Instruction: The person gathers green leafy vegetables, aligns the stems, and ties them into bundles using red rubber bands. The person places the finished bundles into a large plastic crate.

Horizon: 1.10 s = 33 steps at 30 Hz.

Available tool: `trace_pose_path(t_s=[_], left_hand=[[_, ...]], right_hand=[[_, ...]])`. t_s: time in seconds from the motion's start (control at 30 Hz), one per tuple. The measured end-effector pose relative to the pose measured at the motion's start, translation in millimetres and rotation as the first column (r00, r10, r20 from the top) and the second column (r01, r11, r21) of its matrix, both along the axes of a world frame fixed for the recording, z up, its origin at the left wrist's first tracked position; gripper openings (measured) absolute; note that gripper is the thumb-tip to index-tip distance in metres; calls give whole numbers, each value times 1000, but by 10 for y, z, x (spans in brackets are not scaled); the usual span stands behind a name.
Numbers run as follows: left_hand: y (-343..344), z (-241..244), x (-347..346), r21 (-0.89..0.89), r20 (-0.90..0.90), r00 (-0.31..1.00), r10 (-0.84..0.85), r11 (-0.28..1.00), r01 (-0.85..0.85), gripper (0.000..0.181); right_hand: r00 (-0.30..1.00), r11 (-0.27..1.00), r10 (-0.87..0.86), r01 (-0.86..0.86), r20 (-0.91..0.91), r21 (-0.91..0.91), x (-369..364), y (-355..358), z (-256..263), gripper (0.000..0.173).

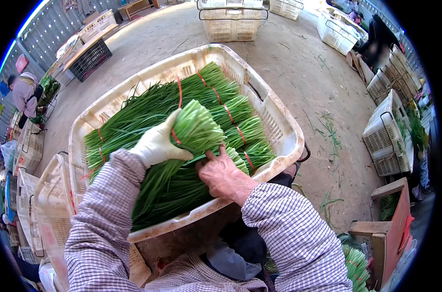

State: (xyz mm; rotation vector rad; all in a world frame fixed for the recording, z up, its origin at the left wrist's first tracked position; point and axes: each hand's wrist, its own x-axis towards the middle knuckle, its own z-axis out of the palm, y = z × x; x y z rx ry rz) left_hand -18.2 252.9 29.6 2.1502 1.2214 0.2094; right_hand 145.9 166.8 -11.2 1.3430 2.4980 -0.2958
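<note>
A large white plastic crate (pixel 283 106) stands before me, holding rows of leafy green bundles (pixel 221 85), probably garlic chives, tied with red bands. My left hand (pixel 159 140), in a pale glove, grips one more banded bundle (pixel 199 127) near its cut pale ends, held above the others. Its leaves trail down toward the near side of the crate. My bare right hand (pixel 224 175) is just below those cut ends, fingers bent among the stalks at the near right part of the crate. Whether its fingers hold any stalks is hidden.
White crates (pixel 230 25) stand beyond on the dirt floor, with more at the left (pixel 53 197) and right (pixel 388 135). A wooden stool (pixel 396 230) is at lower right beside tied bundles (pixel 356 264). People work at far left (pixel 25 95) and upper right (pixel 379 36).
</note>
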Motion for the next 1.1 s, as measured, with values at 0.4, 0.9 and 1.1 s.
trace_pose_path(t_s=[0.4, 0.9, 1.1], left_hand=[[49, -811, 188, 53, -104, 993, -59, 996, 65, 110], [-131, -1165, 303, 372, 2, 975, -224, 905, 207, 108], [-83, -1243, 145, 62, 76, 995, -64, 996, 59, 105]], right_hand=[[989, 998, -66, 64, -131, -14, 78, -61, -39, 31], [824, 931, -288, 361, -488, 60, 425, 16, -434, 15], [623, 691, -162, 625, -765, 363, 623, -896, 22, 20]])
